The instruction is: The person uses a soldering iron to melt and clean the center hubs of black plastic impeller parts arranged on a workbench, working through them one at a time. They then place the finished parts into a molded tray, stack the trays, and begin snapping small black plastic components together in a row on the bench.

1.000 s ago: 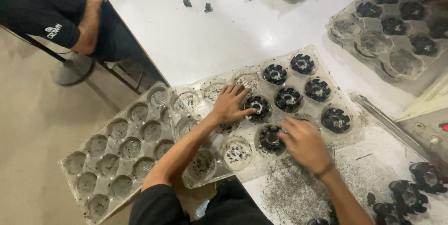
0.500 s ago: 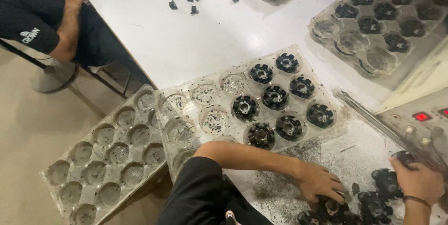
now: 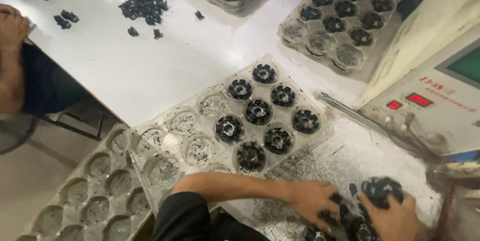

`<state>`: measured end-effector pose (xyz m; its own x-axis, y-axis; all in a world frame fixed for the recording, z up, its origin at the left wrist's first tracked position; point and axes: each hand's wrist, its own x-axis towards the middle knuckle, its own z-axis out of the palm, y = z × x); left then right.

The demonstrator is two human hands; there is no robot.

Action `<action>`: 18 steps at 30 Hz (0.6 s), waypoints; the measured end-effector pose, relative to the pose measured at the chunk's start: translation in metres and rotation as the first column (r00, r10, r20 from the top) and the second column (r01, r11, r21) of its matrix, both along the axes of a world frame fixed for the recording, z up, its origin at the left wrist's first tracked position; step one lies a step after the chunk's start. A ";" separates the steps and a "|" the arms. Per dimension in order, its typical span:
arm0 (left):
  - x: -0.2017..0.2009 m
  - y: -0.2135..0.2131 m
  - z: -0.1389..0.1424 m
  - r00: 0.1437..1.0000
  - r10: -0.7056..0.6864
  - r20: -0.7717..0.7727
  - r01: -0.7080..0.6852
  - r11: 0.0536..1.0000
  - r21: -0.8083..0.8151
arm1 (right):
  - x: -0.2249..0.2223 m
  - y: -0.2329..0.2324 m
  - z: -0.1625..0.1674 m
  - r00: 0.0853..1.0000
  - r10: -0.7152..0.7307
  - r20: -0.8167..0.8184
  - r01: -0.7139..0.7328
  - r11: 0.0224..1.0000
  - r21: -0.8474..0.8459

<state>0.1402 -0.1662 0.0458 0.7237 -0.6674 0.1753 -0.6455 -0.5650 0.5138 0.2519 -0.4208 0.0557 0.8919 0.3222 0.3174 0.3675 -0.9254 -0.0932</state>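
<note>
Fingers of your right hand (image 3: 395,218): curled and clamped round one round black toothed part (image 3: 382,190), lifted just above the pile.
Fingers of your left hand (image 3: 312,202): bent down into the pile of round black toothed parts (image 3: 350,221) at the near right of the white worktop (image 3: 150,71); whether they grip one, you cannot tell.
Clear plastic blister tray (image 3: 200,126): just left of your left forearm; eight black parts seated in its right pockets, left pockets bare.
Second clear tray (image 3: 90,191): overhanging the worktop edge, lower left.
Further filled tray (image 3: 340,21): far right.
Beige control box with red display (image 3: 435,96): right edge.
Another person's arm (image 3: 12,56): far left.
</note>
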 end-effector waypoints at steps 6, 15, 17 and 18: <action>-0.051 -0.053 -0.074 1.000 -0.007 -0.017 0.002 0.958 -0.288 | -0.003 0.002 -0.034 0.985 0.165 -0.039 -0.170 0.962 -0.215; -0.051 0.061 0.003 0.951 0.267 0.157 -0.238 0.955 -0.179 | -0.020 0.041 -0.011 0.999 0.022 0.042 -0.025 0.998 0.063; -0.051 0.143 0.030 0.718 0.580 0.384 -0.497 0.814 -0.301 | -0.020 0.046 0.000 1.000 0.027 0.014 -0.028 0.996 0.088; -0.054 0.184 0.039 0.607 0.699 0.379 -0.602 0.715 -0.354 | -0.019 0.050 0.008 0.999 0.036 0.005 -0.036 0.995 0.095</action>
<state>0.0865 0.0175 0.0848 0.7502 0.0259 0.6607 -0.3180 -0.8620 0.3948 0.2333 -0.3712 0.0634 0.8790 0.3226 0.3512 0.4011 -0.8985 -0.1784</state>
